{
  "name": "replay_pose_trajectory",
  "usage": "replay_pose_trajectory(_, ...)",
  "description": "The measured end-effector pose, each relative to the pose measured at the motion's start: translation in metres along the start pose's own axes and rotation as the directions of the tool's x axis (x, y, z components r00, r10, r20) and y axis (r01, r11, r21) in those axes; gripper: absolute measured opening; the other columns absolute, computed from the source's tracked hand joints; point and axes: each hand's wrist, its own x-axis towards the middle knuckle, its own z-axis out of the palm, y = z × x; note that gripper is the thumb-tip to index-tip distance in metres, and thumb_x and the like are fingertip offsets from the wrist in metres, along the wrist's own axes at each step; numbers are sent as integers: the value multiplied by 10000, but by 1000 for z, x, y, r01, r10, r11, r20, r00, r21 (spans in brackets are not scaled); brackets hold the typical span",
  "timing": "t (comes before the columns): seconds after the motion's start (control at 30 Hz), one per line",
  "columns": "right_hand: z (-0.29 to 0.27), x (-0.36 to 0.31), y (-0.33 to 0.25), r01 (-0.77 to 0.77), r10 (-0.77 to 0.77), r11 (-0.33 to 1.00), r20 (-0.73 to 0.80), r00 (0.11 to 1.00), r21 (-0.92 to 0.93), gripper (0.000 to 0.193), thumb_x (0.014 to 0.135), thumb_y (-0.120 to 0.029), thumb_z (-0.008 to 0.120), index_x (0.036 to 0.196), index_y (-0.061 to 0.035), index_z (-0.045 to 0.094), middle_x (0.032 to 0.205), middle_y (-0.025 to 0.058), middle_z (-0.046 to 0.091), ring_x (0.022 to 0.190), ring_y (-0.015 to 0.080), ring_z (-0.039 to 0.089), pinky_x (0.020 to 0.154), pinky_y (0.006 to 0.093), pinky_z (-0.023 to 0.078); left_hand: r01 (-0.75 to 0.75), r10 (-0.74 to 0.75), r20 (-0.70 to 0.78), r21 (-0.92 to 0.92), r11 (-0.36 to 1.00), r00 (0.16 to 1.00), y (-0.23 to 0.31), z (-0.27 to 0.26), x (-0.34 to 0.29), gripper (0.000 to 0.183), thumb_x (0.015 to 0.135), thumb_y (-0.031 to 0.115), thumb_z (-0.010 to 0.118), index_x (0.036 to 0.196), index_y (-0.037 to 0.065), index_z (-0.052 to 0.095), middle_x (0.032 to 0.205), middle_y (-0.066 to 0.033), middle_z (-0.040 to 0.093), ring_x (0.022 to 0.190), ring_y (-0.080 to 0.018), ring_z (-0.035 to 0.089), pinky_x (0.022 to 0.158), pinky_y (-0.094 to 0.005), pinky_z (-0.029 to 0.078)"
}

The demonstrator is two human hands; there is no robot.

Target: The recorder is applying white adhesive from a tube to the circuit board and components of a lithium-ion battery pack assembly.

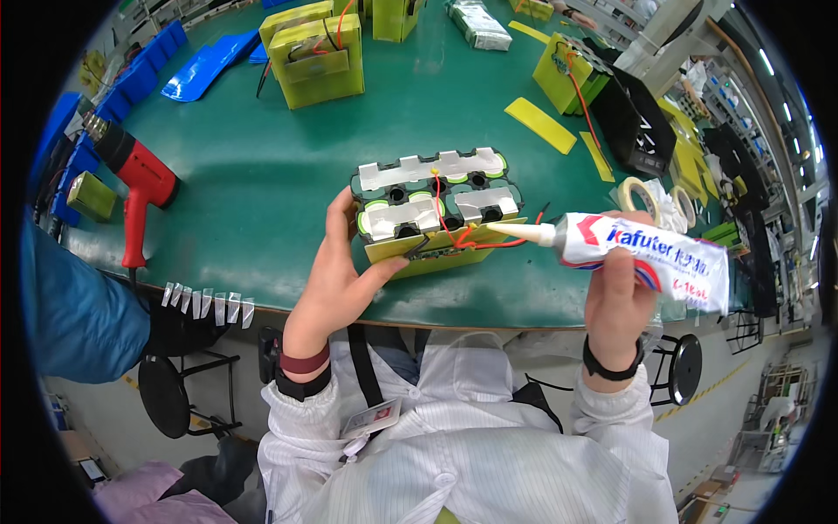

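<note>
A battery pack [441, 210] of several cells in black holders, with white metal strips on top and a yellow board on its near side, stands on the green table. My left hand [340, 271] grips its left end, thumb on the near side and fingers behind. Red wires [449, 229] run over the top and along the near edge. In my right hand [621, 297] is a white glue tube [646, 258] with red and blue print, held on its side. Its long cream nozzle [515, 231] points left, the tip close to the pack's near upper edge; contact is unclear.
A red heat gun [144, 188] stands at the left. Yellow-wrapped packs [319, 65] are at the back; another pack [563, 74] stands at the right near yellow strips [539, 124]. Tape rolls [642, 199] lie beyond my right hand. Clear tape pieces [207, 303] hang off the front edge.
</note>
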Motion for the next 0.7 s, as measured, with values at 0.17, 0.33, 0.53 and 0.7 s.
replay_pose_trajectory(0.17, 15, -5, 2, 89, -89, 996, 16, 996, -12, 285, 877, -200, 624, 1024, 18, 515, 983, 109, 567, 882, 180, 543, 799, 307, 421, -11, 11, 0, -9, 1000, 1000, 0, 0, 1, 857, 750, 64, 713, 1396, -30, 158, 1315, -244, 410, 1251, -328, 415, 1068, -401, 294)
replay_pose_trajectory(0.33, 18, -10, 5, 150, -148, 985, 34, 988, -82, 257, 847, -143, 657, 1002, 6, 517, 947, 134, 607, 839, 191, 562, 748, 301, 442, 11, -11, -1, -28, 1000, 1000, -1, 0, 0, 854, 747, 65, 714, 1397, -29, 168, 1311, -245, 417, 1251, -331, 415, 1072, -400, 288)
replay_pose_trajectory(0.53, 17, -16, 9, 152, -145, 983, 68, 987, -99, 287, 828, -127, 680, 1028, -2, 516, 961, 130, 600, 852, 202, 568, 759, 306, 451, -13, 13, -6, -1, 1000, 1000, -2, 0, 0, 853, 759, 88, 714, 1399, -32, 162, 1311, -252, 418, 1252, -332, 416, 1067, -401, 293)
replay_pose_trajectory(0.7, 18, -15, 7, 226, -203, 945, 119, 972, -235, 307, 828, -183, 696, 1028, -22, 527, 946, 114, 615, 859, 233, 587, 752, 333, 460, -11, 11, -7, 10, 1000, 1000, -4, 0, -2, 854, 769, 108, 714, 1398, -38, 154, 1313, -260, 414, 1250, -342, 417, 1060, -403, 301)
